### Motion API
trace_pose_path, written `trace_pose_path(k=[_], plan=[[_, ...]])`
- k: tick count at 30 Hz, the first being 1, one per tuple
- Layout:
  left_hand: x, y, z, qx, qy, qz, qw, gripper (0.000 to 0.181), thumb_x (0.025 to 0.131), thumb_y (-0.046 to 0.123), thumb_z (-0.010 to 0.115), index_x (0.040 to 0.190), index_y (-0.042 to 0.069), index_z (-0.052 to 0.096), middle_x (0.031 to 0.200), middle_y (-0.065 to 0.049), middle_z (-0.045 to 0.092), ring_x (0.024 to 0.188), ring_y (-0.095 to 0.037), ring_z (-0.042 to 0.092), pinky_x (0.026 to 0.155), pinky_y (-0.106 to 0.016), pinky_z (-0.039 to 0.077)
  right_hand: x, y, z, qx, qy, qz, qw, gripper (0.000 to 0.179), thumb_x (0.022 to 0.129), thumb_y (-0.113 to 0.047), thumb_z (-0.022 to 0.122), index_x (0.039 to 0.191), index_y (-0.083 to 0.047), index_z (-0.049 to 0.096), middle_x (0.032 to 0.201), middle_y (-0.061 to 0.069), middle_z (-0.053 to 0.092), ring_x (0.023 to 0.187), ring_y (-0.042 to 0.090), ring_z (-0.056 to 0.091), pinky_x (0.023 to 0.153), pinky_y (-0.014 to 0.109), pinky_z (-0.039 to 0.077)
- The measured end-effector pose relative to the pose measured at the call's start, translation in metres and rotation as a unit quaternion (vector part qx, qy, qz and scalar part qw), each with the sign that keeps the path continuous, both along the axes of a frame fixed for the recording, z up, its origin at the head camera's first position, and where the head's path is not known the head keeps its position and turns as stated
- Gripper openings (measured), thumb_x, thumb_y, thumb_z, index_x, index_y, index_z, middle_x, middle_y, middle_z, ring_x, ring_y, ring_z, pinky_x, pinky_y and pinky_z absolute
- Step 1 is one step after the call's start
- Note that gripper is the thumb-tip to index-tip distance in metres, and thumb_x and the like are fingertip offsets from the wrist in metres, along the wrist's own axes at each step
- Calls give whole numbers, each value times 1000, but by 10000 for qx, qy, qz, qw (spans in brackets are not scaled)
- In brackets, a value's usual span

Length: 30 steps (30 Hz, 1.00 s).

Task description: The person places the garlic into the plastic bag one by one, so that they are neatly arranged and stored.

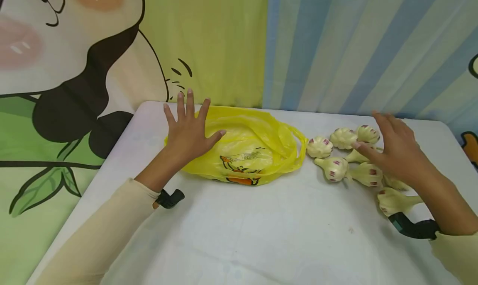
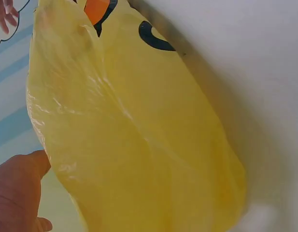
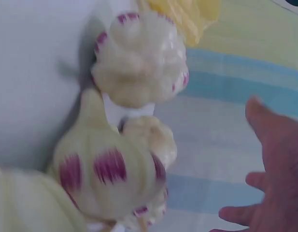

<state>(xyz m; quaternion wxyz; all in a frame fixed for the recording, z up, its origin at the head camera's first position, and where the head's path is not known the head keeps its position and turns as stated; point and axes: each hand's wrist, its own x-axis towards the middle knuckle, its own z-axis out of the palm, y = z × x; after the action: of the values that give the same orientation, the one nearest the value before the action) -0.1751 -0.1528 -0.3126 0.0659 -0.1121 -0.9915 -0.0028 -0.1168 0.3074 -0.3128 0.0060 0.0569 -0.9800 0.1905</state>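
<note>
A yellow plastic bag (image 1: 242,148) with a printed picture and a looped handle lies on the white table. My left hand (image 1: 188,135), fingers spread, is over the bag's left end and grips nothing. In the left wrist view the yellow bag (image 2: 139,125) fills most of the picture beside my thumb. Several garlic bulbs (image 1: 336,169), cream with purple patches, lie in a cluster to the right of the bag. Over that cluster is my right hand (image 1: 397,150), its fingers extended and holding nothing. The right wrist view has a garlic bulb (image 3: 110,169) close by, apart from my fingers.
The white table (image 1: 242,235) stretches toward me in front of the bag. Behind it hangs a printed cloth with a cartoon animal (image 1: 71,65) on the left and blue stripes (image 1: 310,48) on the right. A black wrist mount (image 1: 414,227) is on my right wrist.
</note>
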Motion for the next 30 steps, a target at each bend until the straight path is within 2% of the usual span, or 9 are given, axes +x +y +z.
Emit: trace_pose_path(k=[5,8,10,12,15,20,24,27,30], plan=[[1,-14,-7,390,-76,130,9991,91,91,62,51,157,13,13,158,-27,-4,143,-45,-8,105,-69,-8,17,-12,-6,-1078,121,-311,9936,78,97,-40,59,156,-11,18,154,28,21,133,55,27,95,69,30],[1,-26,-11,739,-172,270,9968,88,92,55,55,156,9,15,156,-30,2,142,-48,-4,104,-70,-6,27,-16,-15,-1679,257,-280,9851,66,97,-33,60,154,-16,30,152,19,30,128,48,39,94,40,47],[2,-35,-12,1020,-233,384,9938,86,93,51,56,155,7,18,156,-31,6,142,-50,0,103,-71,-5,31,-20,-21,-2037,365,-155,9782,60,97,-27,62,151,-16,37,151,13,35,131,34,43,90,19,45],[3,-42,-13,1366,-275,496,9890,82,93,48,57,154,5,21,155,-32,11,141,-51,4,103,-72,-4,34,-24,-27,-2322,395,0,9719,57,96,-22,64,148,-15,42,147,9,40,129,22,47,86,5,38],[5,-48,-16,1947,-349,658,9780,76,94,45,57,152,4,27,154,-30,18,140,-50,9,103,-72,-3,36,-30,-35,-2606,310,140,9648,54,94,-19,66,144,-12,46,141,8,45,125,17,50,85,5,39],[6,-49,-25,2694,-507,855,9579,69,97,44,54,150,5,33,150,-24,34,138,-45,23,105,-70,0,36,-37,-45,-2762,157,229,9607,53,93,-17,68,141,-10,49,139,5,47,125,21,50,87,8,40],[5,-50,-30,3077,-704,994,9437,66,98,47,50,150,7,36,146,-20,42,131,-43,38,108,-63,13,35,-38,-52,-2751,136,382,9606,53,91,-15,71,140,-10,50,138,4,48,123,9,49,91,7,37],[4,-52,-31,3351,-831,1075,9323,63,99,47,49,147,7,41,145,-19,45,129,-41,42,106,-57,27,35,-39,-56,-2820,156,530,9578,54,88,-11,74,138,-9,52,138,4,48,120,2,47,93,8,36],[3,-54,-31,3596,-896,1143,9217,59,99,45,49,144,5,46,142,-18,47,130,-37,42,106,-55,32,35,-39,-61,-2866,215,743,9549,57,85,-5,76,137,-7,53,140,7,47,121,-3,44,93,9,37]])
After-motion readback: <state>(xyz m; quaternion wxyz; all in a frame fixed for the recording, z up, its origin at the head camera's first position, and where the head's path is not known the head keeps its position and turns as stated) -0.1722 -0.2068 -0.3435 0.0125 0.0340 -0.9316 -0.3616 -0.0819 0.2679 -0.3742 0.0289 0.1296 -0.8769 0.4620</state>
